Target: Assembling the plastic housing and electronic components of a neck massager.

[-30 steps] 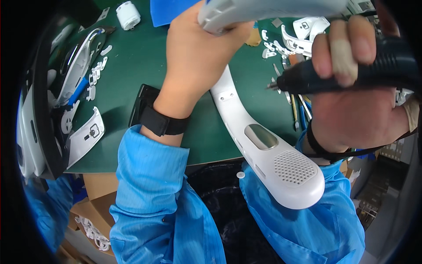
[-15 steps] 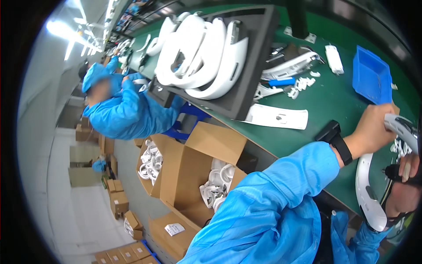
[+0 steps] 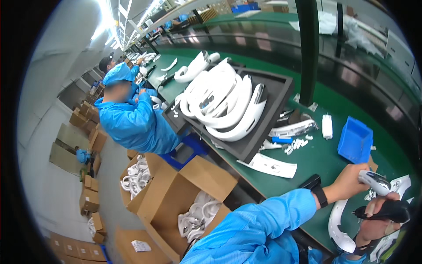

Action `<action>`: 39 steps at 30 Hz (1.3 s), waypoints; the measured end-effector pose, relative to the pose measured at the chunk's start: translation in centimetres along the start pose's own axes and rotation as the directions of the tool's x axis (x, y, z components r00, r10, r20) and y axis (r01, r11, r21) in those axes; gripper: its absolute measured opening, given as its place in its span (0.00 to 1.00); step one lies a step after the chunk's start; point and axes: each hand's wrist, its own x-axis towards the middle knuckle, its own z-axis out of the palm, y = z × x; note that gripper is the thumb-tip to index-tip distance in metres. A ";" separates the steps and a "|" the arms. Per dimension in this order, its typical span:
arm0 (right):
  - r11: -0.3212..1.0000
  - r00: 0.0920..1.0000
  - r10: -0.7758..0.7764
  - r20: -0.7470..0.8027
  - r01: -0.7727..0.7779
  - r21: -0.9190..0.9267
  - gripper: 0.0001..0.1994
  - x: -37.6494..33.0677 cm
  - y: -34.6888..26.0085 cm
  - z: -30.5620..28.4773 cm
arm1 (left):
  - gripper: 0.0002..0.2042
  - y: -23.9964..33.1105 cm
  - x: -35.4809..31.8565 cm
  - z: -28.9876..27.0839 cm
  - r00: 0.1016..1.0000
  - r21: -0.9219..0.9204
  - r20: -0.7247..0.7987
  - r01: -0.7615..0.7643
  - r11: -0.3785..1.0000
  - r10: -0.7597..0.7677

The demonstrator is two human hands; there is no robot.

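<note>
A long green-topped bench (image 3: 316,163) is running away down a factory hall, with strip lights glaring overhead and brown cardboard boxes (image 3: 184,193) standing open on the grey floor beside it. Two of those boxes are showing white curved shells inside.

At the bench's near edge, low at the right of the view, the person wearing the camera is working in a blue smock. The left hand (image 3: 351,180) is closing around the upper end of a curved white plastic neckband shell (image 3: 340,220), fingers wrapped tight on it. The shell's long axis is running roughly up and down the picture, its upper end in that hand and its perforated lower end hanging out past the bench's near edge. The right hand (image 3: 378,226) is clamping a black electric screwdriver (image 3: 387,212), whose tip is pointing left toward the shell.

Further along the bench, a black foam tray (image 3: 272,127) is holding about five more white curved shells (image 3: 228,105), nested together. One blue plastic bin (image 3: 355,140) is sitting near the bench's middle, right of the tray. A co-worker in a blue smock and cap (image 3: 132,119) is bending over the bench at the tray's far side.
</note>
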 end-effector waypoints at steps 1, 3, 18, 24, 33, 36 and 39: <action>1.000 0.999 0.025 -0.048 -0.026 -0.001 0.47 -0.1 -0.3 0.5 | 0.11 0.2 0.0 0.1 1.000 0.013 0.004 0.026 1.000 -0.026; 0.997 0.997 0.052 -0.049 -0.050 0.054 0.45 0.1 -0.6 0.9 | 0.12 0.5 -0.2 -0.3 0.998 0.036 0.028 0.061 0.997 -0.063; 0.998 0.995 0.061 -0.081 -0.058 0.039 0.44 0.4 0.5 2.1 | 0.10 0.6 -0.1 -1.1 0.999 0.031 -0.015 0.035 0.999 -0.034; 0.999 0.993 0.042 -0.113 -0.040 0.021 0.42 0.1 -0.2 1.5 | 0.08 0.3 -0.3 -0.2 0.997 -0.054 0.020 0.069 0.996 -0.068; 0.985 0.995 0.001 -0.103 -0.019 -0.173 0.41 2.5 -4.9 3.3 | 0.07 0.1 0.1 -0.9 0.998 0.003 -0.047 0.032 0.999 -0.032; 0.996 0.993 0.065 0.095 -0.058 -0.067 0.38 3.2 -6.4 2.0 | 0.08 0.7 0.1 -1.5 0.999 0.021 -0.025 0.037 0.999 -0.037; 0.997 0.992 0.065 0.110 -0.061 -0.043 0.39 2.5 -6.2 0.7 | 0.08 1.2 -0.1 -1.0 0.997 0.003 -0.004 0.077 0.997 -0.077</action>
